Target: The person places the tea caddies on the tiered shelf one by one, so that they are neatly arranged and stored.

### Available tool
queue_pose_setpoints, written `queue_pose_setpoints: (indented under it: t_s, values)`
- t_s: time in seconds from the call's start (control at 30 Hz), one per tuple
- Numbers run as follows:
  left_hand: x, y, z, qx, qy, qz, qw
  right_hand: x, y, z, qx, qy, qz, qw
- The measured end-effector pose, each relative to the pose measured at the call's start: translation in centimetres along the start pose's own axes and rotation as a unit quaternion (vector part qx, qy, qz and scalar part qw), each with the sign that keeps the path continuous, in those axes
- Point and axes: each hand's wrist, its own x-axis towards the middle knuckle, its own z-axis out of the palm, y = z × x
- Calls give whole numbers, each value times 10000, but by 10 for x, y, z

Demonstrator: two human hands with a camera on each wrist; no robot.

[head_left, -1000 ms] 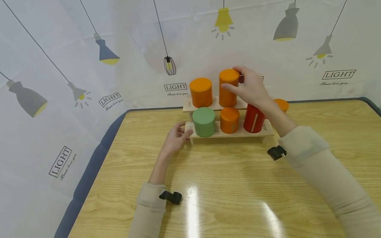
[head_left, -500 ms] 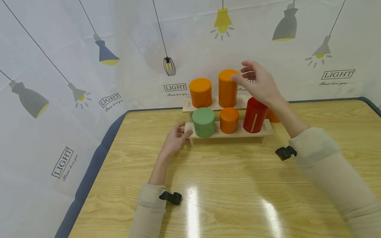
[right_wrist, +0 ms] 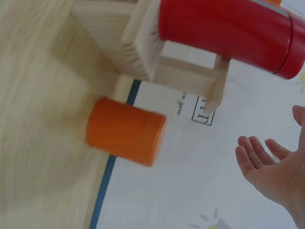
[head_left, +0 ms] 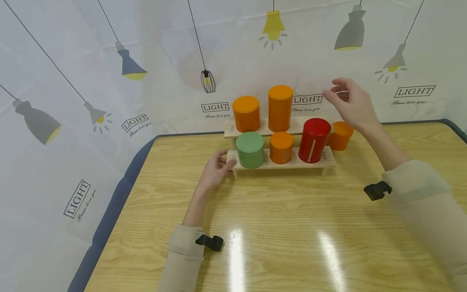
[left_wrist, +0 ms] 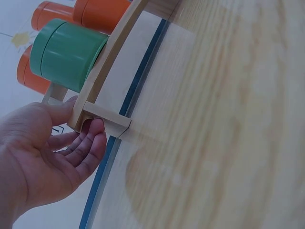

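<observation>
A two-step wooden rack (head_left: pixel 262 164) bears several lidded canisters. On its lower step are a green canister (head_left: pixel 249 151), a small orange canister (head_left: pixel 281 148) and a tall red canister (head_left: pixel 314 141). The upper step holds a wide orange canister (head_left: pixel 246 114) and a tall orange canister (head_left: pixel 280 108). My left hand (head_left: pixel 215 170) grips the rack's left end, thumb on top and fingers curled under the board in the left wrist view. Holding nothing, my right hand (head_left: pixel 354 103) hangs in the air with loosely bent fingers, above another orange canister (head_left: pixel 341 136) standing on the table.
The wooden table (head_left: pixel 277 227) runs back to a blue edge strip (head_left: pixel 125 178) along a white wall cover (head_left: pixel 153 61) printed with lamps. That lone orange canister stands just right of the rack, partly behind the red one in the head view.
My right hand has let go of the tall orange canister on the upper step and moved off to the right. My left hand stays at the rack's end.
</observation>
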Motion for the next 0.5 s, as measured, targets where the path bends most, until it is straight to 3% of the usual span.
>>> queue_pose_setpoints:
  t_s: [0.5]
  values:
    - [2,-2,0,10,23,-46,10000,-17,64,-18,-530,-390,479,9967]
